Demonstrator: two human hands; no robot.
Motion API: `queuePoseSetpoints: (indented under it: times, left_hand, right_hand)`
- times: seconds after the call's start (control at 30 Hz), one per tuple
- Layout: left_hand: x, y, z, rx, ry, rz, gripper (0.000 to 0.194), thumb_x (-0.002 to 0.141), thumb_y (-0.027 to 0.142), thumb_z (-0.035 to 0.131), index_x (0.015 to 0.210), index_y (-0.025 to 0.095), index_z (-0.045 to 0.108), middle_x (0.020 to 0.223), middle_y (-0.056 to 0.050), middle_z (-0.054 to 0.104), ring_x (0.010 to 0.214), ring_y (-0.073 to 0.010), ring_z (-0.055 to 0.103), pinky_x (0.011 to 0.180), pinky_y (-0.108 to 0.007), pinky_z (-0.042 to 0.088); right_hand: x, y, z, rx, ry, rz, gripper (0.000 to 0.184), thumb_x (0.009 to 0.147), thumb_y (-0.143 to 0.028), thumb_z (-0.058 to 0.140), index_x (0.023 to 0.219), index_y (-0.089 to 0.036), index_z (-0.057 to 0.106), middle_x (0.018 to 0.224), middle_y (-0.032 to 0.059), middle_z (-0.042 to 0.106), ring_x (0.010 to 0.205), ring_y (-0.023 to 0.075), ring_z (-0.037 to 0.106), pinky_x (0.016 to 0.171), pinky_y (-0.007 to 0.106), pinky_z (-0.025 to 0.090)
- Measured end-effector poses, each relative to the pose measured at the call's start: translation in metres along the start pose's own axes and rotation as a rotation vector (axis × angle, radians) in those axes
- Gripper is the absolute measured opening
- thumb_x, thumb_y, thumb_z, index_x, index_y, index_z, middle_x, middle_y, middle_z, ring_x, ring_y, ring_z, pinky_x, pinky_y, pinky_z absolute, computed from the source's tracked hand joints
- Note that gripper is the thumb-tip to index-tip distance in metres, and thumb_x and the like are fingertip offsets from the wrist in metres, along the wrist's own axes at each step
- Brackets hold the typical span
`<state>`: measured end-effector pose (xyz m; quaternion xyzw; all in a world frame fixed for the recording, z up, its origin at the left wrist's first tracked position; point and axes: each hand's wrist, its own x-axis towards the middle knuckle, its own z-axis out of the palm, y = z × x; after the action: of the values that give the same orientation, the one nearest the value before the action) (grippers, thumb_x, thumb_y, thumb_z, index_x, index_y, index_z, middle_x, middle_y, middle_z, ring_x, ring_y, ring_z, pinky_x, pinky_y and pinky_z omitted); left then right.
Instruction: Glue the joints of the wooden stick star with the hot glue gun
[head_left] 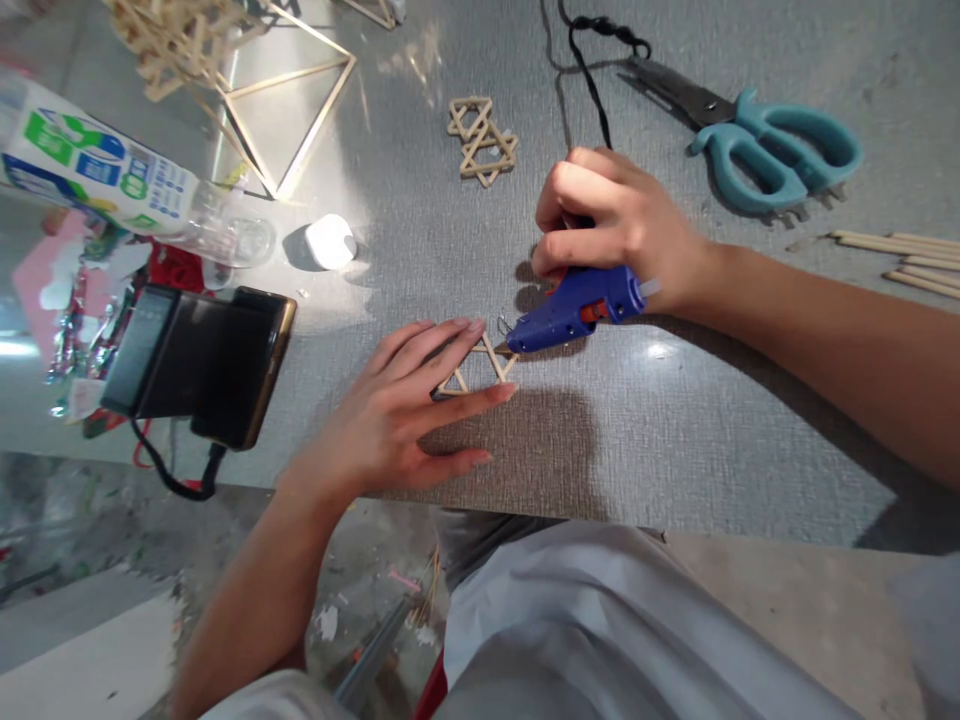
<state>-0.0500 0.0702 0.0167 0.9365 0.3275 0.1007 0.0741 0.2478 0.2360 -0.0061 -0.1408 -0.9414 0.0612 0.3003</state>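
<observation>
My right hand point(607, 215) is wrapped round a blue hot glue gun point(574, 308), a glue stick poking out of its back end. The gun's nozzle points left and is at the right corner of a small star-shaped frame of wooden sticks point(491, 357). Lying flat on this frame is my left hand point(409, 410), fingers stretched out and spread, hiding its left part. Whether the nozzle touches the wood I cannot tell. Further back on the table lies a joined pair of similar stick stars point(484, 142).
Scissors point(750, 145) with teal handles lie at the back right, near several thin sticks point(907, 250). A black cord point(589, 80) runs behind my right hand. On the left are a plastic bottle point(112, 170), a white cap point(331, 242), phone-like devices point(202, 360) and a larger stick frame point(289, 75).
</observation>
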Motion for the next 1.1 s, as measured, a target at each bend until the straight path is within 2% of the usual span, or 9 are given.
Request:
queuePoseSetpoints:
  times: [0.17,0.33,0.47,0.7,0.8,0.97,1.1]
  left_hand:
    - [0.0001,0.0003,-0.0006,-0.01,-0.012,-0.014,0.062,0.101,0.054,0.077,0.157,0.031,0.061,0.182,-0.017,0.037,0.162,-0.0407,0.043,0.13,-0.063,0.036]
    - [-0.0007,-0.0004,0.0005,0.001,0.007,-0.006,0.063,0.1,0.06,0.075,0.156,0.032,0.061,0.182,-0.016,0.037,0.162,-0.0391,0.043,0.13,-0.062,0.036]
    - [-0.0013,-0.0009,0.001,-0.004,-0.002,-0.012,0.062,0.101,0.057,0.075,0.156,0.032,0.061,0.182,-0.016,0.036,0.163,-0.0394,0.042,0.13,-0.062,0.036]
    - [-0.0005,-0.0025,0.0023,-0.016,0.016,-0.002,0.064,0.1,0.061,0.075,0.156,0.032,0.061,0.18,-0.017,0.039,0.162,-0.0394,0.043,0.128,-0.064,0.038]
    - [-0.0002,-0.0015,0.0017,-0.031,0.017,0.003,0.065,0.099,0.059,0.077,0.156,0.032,0.061,0.18,-0.017,0.039,0.162,-0.0391,0.043,0.128,-0.064,0.039]
    - [-0.001,-0.0005,0.0005,-0.031,-0.005,-0.036,0.064,0.099,0.055,0.078,0.157,0.035,0.061,0.182,-0.015,0.037,0.162,-0.041,0.043,0.128,-0.065,0.038]
    - [-0.0008,-0.0022,0.0009,-0.043,0.014,0.009,0.067,0.099,0.06,0.076,0.157,0.032,0.06,0.181,-0.018,0.037,0.163,-0.0407,0.042,0.126,-0.063,0.041]
  right_hand:
    - [-0.0004,0.0009,0.0002,-0.023,0.042,-0.056,0.042,0.114,-0.049,0.044,0.096,-0.027,0.074,0.106,0.0079,0.067,0.103,0.0263,0.06,0.091,0.043,0.05]
    - [0.0014,-0.0006,-0.0021,-0.032,-0.009,-0.026,0.043,0.114,-0.048,0.042,0.095,-0.027,0.075,0.105,0.0083,0.067,0.105,0.0277,0.06,0.092,0.044,0.051]
    - [0.0017,0.0006,-0.0022,-0.027,-0.019,-0.018,0.04,0.114,-0.049,0.045,0.096,-0.028,0.074,0.103,0.0064,0.066,0.106,0.0268,0.059,0.094,0.042,0.051]
    - [0.0003,0.0048,0.0004,-0.131,0.096,-0.16,0.041,0.116,-0.043,0.047,0.093,-0.022,0.075,0.098,0.0068,0.064,0.096,0.0234,0.059,0.08,0.038,0.047]
    - [0.0008,0.0032,0.0011,-0.118,0.084,-0.106,0.044,0.115,-0.046,0.045,0.092,-0.024,0.075,0.099,0.0076,0.066,0.099,0.0247,0.06,0.085,0.04,0.049]
    - [0.0033,-0.0012,-0.0007,-0.043,-0.028,0.044,0.048,0.112,-0.053,0.039,0.092,-0.03,0.077,0.103,0.0083,0.069,0.107,0.0287,0.061,0.095,0.046,0.052]
    - [0.0035,-0.0002,-0.0027,-0.026,-0.037,0.005,0.046,0.111,-0.05,0.041,0.091,-0.029,0.076,0.102,0.009,0.069,0.103,0.029,0.061,0.092,0.046,0.052]
